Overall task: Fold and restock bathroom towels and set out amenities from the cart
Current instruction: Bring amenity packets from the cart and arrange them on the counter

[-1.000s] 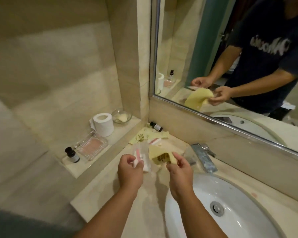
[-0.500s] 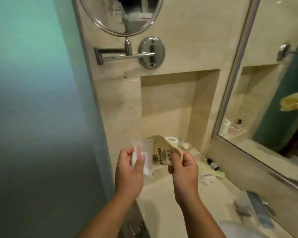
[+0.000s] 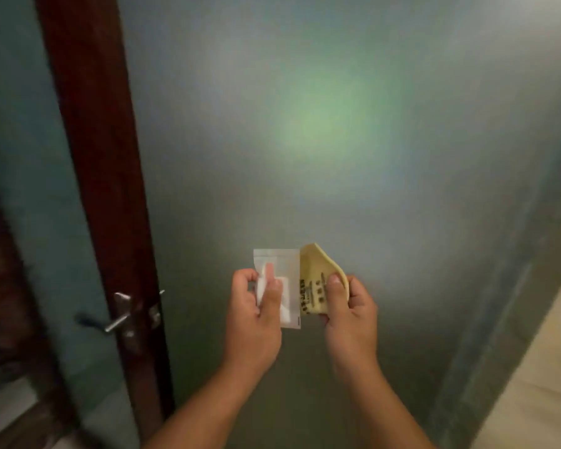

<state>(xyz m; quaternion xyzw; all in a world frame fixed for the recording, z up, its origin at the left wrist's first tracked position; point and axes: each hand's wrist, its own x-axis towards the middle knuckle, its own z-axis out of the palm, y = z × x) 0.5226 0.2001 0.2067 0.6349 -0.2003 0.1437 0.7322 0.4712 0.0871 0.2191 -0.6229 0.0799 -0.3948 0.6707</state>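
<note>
1. Pinching a clear packet (image 3: 290, 280) in the left hand (image 3: 253, 322), fingers (image 3: 271, 296) curling round its left side.
2. Gripping a curled yellow packet (image 3: 314, 280) in the right hand (image 3: 352, 319), just right of the clear one.
3. Holding both up near, facing a frosted glass door (image 3: 321, 140); dark wooden frame (image 3: 101, 189) and metal handle (image 3: 117, 320) standing left.

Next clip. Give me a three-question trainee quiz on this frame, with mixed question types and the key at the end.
1. True or false: both hands are empty.
2. The left hand holds: A) a folded towel, B) a clear packet, C) a bottle.
3. Fill in: the door handle lies to the ___ of the hands.
Key: 1 false, the right hand pinches a yellow packet; 2 B; 3 left.
</note>
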